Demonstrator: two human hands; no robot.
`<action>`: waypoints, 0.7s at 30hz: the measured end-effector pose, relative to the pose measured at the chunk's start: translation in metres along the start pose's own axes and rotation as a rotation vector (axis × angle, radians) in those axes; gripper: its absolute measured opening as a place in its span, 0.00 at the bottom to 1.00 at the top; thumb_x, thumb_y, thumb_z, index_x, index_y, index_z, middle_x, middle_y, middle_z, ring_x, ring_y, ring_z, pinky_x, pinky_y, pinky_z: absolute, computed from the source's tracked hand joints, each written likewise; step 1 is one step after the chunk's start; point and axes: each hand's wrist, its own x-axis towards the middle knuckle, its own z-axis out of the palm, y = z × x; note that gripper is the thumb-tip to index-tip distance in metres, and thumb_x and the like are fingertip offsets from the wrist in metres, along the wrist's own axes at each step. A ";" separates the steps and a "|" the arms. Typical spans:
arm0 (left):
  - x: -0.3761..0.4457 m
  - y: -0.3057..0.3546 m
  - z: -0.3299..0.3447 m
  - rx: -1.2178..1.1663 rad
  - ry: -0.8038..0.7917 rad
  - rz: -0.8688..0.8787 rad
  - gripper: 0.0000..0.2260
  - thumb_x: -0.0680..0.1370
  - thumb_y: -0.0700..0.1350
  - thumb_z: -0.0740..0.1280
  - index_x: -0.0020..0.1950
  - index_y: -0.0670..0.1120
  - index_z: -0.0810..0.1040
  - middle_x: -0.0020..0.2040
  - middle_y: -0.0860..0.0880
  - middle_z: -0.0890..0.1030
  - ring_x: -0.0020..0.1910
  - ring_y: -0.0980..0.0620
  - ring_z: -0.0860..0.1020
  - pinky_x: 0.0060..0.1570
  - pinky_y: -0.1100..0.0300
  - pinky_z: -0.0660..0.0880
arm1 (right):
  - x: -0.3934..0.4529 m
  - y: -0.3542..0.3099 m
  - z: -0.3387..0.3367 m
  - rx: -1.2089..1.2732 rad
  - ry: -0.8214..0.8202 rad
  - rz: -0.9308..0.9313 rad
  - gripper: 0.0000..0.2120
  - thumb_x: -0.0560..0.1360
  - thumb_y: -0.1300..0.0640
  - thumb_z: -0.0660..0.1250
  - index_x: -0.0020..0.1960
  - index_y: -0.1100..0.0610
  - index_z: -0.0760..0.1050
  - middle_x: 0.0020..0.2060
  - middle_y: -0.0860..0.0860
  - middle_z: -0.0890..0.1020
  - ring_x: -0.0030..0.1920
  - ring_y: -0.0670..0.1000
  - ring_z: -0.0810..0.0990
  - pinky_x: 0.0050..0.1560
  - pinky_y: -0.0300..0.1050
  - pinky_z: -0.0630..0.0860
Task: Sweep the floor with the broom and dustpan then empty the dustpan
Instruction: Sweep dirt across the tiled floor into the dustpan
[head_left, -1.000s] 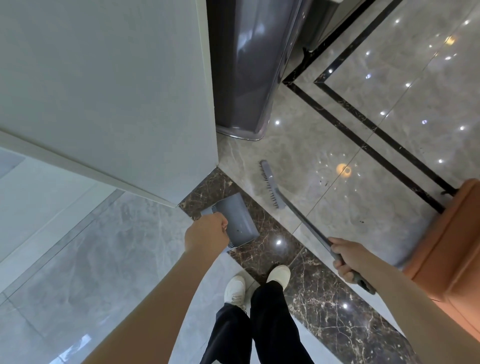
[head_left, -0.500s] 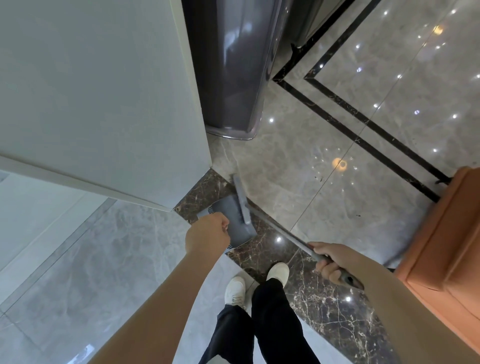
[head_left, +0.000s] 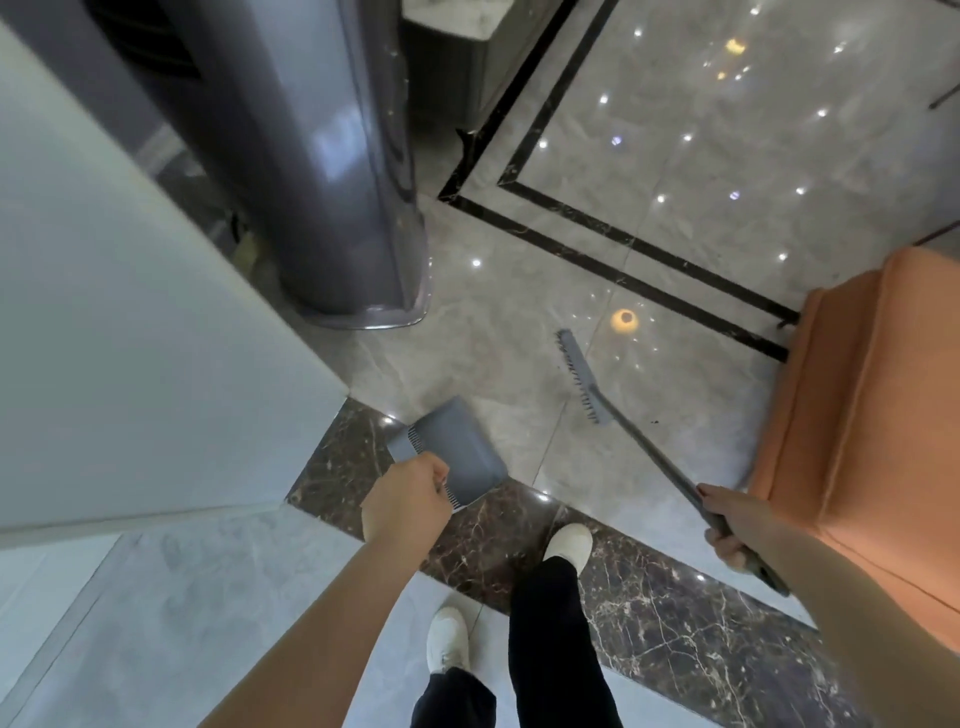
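The left hand (head_left: 408, 499) gripped the dustpan (head_left: 457, 449); the right hand (head_left: 727, 525) gripped the broom (head_left: 644, 447) mid-handle; both looked light, stiff plastic.

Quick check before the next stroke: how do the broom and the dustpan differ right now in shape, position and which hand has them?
The broom is long and thin with a narrow toothed head; the dustpan is a broad, flat scoop. The right hand grips the broom's handle, while the left hand holds the dustpan. The broom head is out on the light tile, apart from the dustpan, which is over the edge of the dark marble strip. Both are grey.
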 end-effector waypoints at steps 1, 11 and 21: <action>0.005 0.011 0.002 0.018 -0.001 0.013 0.14 0.78 0.38 0.60 0.58 0.51 0.79 0.54 0.50 0.82 0.50 0.48 0.80 0.39 0.60 0.71 | 0.007 -0.003 -0.018 0.026 0.009 0.017 0.07 0.83 0.59 0.52 0.54 0.53 0.68 0.21 0.53 0.65 0.10 0.44 0.59 0.14 0.26 0.56; 0.052 0.117 0.025 0.066 -0.005 0.041 0.10 0.79 0.42 0.63 0.58 0.51 0.78 0.50 0.50 0.83 0.29 0.54 0.80 0.36 0.56 0.79 | 0.059 -0.009 -0.126 0.236 0.154 0.095 0.15 0.83 0.57 0.54 0.38 0.61 0.65 0.27 0.53 0.62 0.09 0.45 0.57 0.13 0.27 0.57; 0.107 0.209 0.036 0.237 -0.016 -0.001 0.09 0.79 0.45 0.63 0.58 0.52 0.77 0.49 0.51 0.84 0.30 0.52 0.83 0.37 0.57 0.80 | 0.125 -0.026 -0.174 0.393 0.113 0.120 0.10 0.82 0.63 0.51 0.48 0.60 0.69 0.15 0.51 0.62 0.09 0.46 0.59 0.13 0.29 0.58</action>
